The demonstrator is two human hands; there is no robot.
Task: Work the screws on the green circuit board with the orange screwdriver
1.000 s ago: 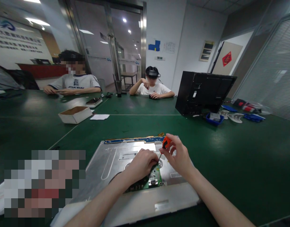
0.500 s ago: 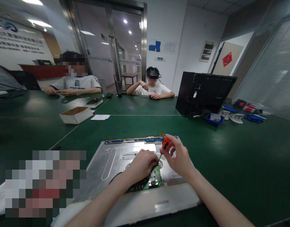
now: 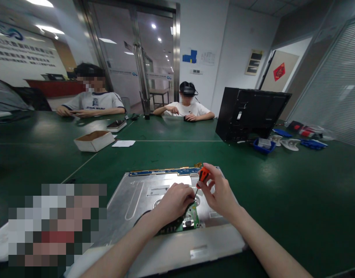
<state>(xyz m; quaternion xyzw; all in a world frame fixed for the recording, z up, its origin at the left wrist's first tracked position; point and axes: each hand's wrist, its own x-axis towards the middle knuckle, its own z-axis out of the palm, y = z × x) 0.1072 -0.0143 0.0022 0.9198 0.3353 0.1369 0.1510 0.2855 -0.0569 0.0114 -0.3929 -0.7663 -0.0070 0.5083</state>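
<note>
A flat metal display panel (image 3: 122,212) lies on the green table, with a blue circuit strip (image 3: 160,173) along its far edge. On its middle sits a green circuit board (image 3: 191,218), partly hidden by my left hand (image 3: 175,200). That hand's fingers are closed by the screwdriver's tip; whatever they pinch is hidden. My right hand (image 3: 219,193) grips the orange and black handle of a screwdriver (image 3: 203,176) between thumb and fingers. Its thin shaft points down to the board's upper edge, slightly tilted.
A black monitor housing (image 3: 249,116) stands at the back right, near a blue tray (image 3: 264,146) and blue gloves (image 3: 313,144). An open white box (image 3: 94,141) and white paper (image 3: 123,143) lie at the left. Two people sit across the table; a blurred-out patch covers the near left.
The screwdriver handle looks slightly turned in my right hand's fingers. My left hand stays in place. The person opposite has lowered a raised hand towards the table.
</note>
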